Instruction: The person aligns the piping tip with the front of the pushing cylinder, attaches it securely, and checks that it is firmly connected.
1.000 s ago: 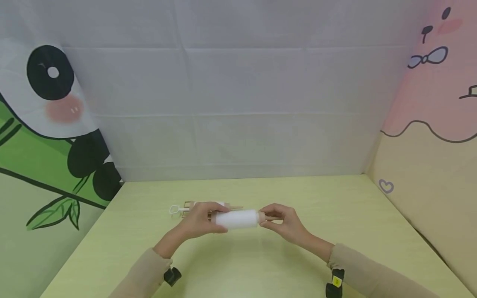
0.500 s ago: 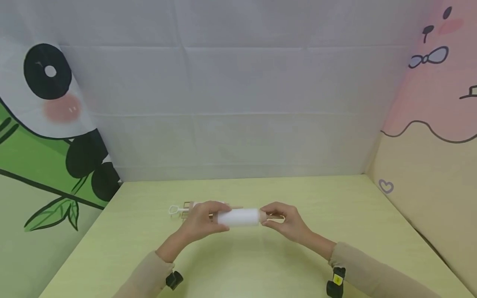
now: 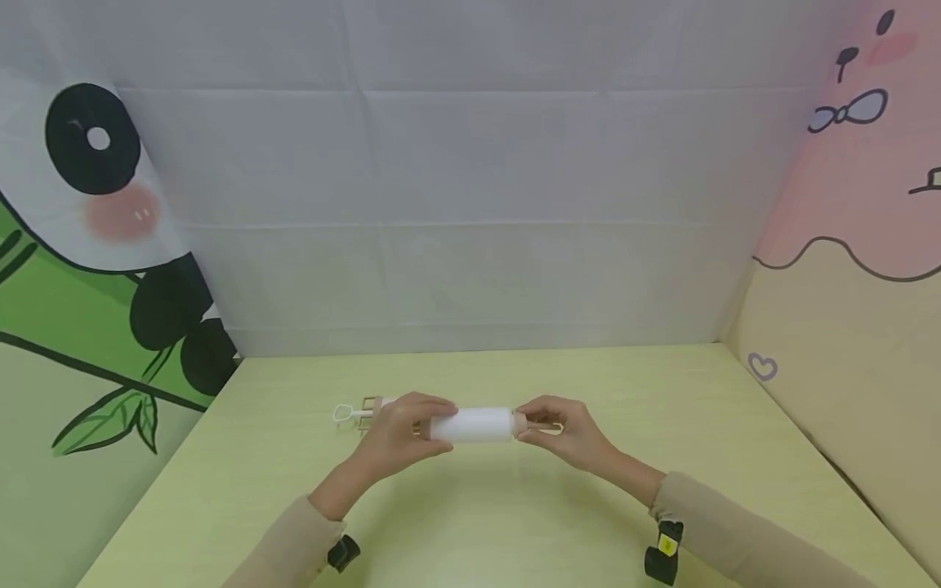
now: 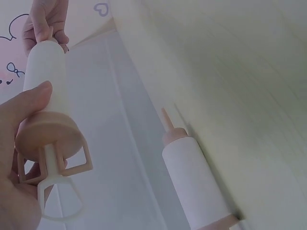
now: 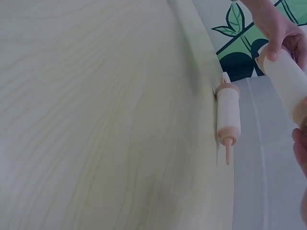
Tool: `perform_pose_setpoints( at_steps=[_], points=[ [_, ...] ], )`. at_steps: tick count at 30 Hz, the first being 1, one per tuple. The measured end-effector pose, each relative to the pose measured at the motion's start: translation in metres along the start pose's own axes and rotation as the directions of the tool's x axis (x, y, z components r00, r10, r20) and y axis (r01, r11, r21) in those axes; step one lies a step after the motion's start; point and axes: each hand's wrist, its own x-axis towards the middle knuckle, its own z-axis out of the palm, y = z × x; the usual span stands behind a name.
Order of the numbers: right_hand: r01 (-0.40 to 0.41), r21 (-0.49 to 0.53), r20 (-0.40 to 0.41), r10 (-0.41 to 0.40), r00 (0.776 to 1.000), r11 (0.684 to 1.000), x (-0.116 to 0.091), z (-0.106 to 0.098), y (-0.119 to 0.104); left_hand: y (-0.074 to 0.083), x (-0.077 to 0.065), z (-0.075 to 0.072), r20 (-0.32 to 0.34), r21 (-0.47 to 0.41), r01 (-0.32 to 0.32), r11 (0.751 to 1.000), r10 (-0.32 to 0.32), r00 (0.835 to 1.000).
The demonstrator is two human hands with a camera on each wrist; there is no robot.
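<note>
Between both hands, above the table, a large white plastic syringe [image 3: 474, 425] lies level, with tan end caps. My left hand [image 3: 403, 429] grips its rear end, thumb and fingers round the barrel. In the left wrist view its tan finger loops [image 4: 76, 163] and the white plunger ring [image 4: 62, 201] point back past that hand. My right hand [image 3: 569, 433] pinches the tan front cap [image 3: 519, 423] where the thin nozzle begins. A second syringe [image 5: 229, 112] of the same kind lies on the table behind the left hand, which hides part of it in the head view.
The pale wood-grain table [image 3: 470, 523] runs back to a plain light cloth wall [image 3: 470, 204]. Printed side walls stand left and right, one with a green leaf [image 3: 103, 420]. Each wrist wears a small black camera [image 3: 343, 554].
Both hands have shifted the syringe slightly up and to the right in the head view. Their hold on it stays the same, and the second syringe has not moved.
</note>
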Motion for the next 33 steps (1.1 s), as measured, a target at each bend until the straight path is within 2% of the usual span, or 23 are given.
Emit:
perform_pose_setpoints(
  at_steps=[5, 9, 11, 14, 17, 19, 27, 29, 33],
  points=[
    [0.02, -0.062, -0.008, -0.02, 1.0, 0.998, 0.001, 0.0, -0.003, 0.001, -0.002, -0.001, 0.036, -0.071, 0.063, 0.995, -0.061, 0.998],
    [0.121, -0.081, -0.016, -0.123, 0.992, 0.989, 0.004, 0.0, -0.004, 0.002, -0.003, -0.002, 0.04, -0.129, 0.075, 0.989, -0.071, 0.997],
    [0.199, -0.101, -0.023, -0.202, 0.979, 0.975, 0.005, 0.0, -0.003, 0.002, -0.002, -0.004, 0.03, -0.144, 0.062, 0.988, -0.058, 0.998],
    [0.314, -0.155, -0.031, -0.322, 0.946, 0.937, 0.006, 0.0, 0.005, 0.004, 0.0, -0.006, 0.019, -0.151, 0.049, 0.987, -0.047, 0.999],
    [0.383, -0.196, -0.022, -0.394, 0.919, 0.903, 0.006, 0.0, 0.014, 0.005, 0.003, -0.009, 0.021, -0.147, 0.058, 0.987, -0.056, 0.998],
    [0.395, -0.205, -0.013, -0.406, 0.914, 0.895, 0.005, -0.001, 0.019, 0.004, 0.004, -0.01, 0.026, -0.14, 0.066, 0.988, -0.063, 0.998],
    [0.384, -0.223, 0.005, -0.393, 0.92, 0.896, 0.004, -0.003, 0.025, 0.004, 0.005, -0.009, 0.03, -0.101, 0.049, 0.994, -0.046, 0.998],
    [0.384, -0.218, 0.01, -0.391, 0.92, 0.897, 0.004, -0.003, 0.023, 0.006, 0.005, -0.008, 0.021, -0.08, 0.035, 0.996, -0.033, 0.999],
    [0.378, -0.212, 0.021, -0.382, 0.924, 0.901, 0.006, -0.004, 0.008, 0.007, 0.004, -0.007, -0.02, -0.001, -0.035, 0.999, 0.035, 0.999]
  ],
)
